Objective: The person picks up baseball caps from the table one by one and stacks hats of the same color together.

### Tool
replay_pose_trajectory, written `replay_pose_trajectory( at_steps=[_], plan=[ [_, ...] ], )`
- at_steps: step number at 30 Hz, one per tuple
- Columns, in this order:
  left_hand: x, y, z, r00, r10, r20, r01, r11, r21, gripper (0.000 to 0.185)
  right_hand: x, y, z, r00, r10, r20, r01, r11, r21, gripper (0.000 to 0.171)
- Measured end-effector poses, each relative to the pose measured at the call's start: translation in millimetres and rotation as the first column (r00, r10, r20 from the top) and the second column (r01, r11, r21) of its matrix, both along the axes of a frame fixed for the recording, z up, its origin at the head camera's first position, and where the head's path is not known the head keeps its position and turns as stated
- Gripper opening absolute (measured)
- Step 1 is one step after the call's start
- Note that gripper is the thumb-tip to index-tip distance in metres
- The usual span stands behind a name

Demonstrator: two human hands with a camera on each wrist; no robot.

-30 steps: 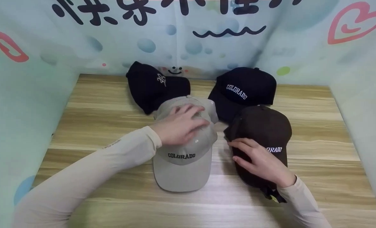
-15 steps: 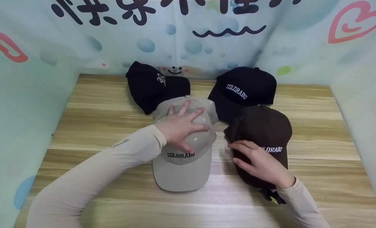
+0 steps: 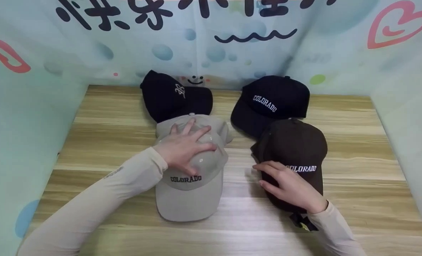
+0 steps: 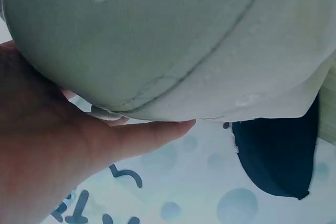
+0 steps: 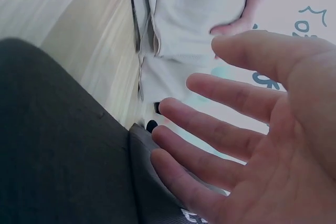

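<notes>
My left hand (image 3: 182, 146), fingers spread, rests on the crown of a light grey COLORADO baseball cap (image 3: 189, 204). A second grey edge shows behind its crown, so it appears stacked over another grey cap. In the left wrist view the grey crown (image 4: 147, 35) fills the top, with a finger along its edge. My right hand (image 3: 291, 186) hovers over the brown COLORADO baseball cap (image 3: 298, 142), overlapping its brim. The right wrist view shows the right hand (image 5: 283, 140) with fingers extended and nothing in them, beside the dark cap (image 5: 58, 140).
Behind the grey cap lies a black cap (image 3: 161, 97) with a light emblem, its brim to the right. A navy COLORADO cap (image 3: 285, 96) sits behind the brown one. The wooden table (image 3: 108, 142) ends at a printed backdrop (image 3: 125, 46).
My left hand has spread its fingers over the grey cap and slid it left and slightly nearer to me. The right hand has barely moved.
</notes>
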State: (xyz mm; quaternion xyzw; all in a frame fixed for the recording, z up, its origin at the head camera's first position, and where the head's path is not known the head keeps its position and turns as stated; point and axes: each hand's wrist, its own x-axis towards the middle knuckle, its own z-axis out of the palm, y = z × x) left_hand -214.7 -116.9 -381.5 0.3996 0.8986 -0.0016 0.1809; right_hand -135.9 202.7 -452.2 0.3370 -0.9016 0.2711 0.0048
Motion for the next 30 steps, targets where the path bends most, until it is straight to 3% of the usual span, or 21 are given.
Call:
replay_pose_trajectory(
  at_steps=[12, 21, 30],
  plan=[
    [16.2, -43.5, -2.0, 0.999, 0.04, -0.035, -0.04, 0.999, 0.013, 0.079, 1.3, 0.4, -2.9, 1.0, -0.007, 0.014, 0.007, 1.0, -0.001, 0.036],
    [18.0, -67.0, 1.8, 0.994, 0.091, -0.056, -0.092, 0.996, -0.016, 0.078, 0.0, 1.6, 0.0, 1.0, -0.002, 0.001, 0.002, 1.0, -0.005, 0.036],
    [18.2, -82.7, 4.7, 0.99, 0.132, -0.041, -0.133, 0.991, -0.014, 0.075, -4.6, 4.9, 19.2, 0.999, 0.034, -0.043, -0.035, 0.999, -0.024, 0.036]
  ],
)
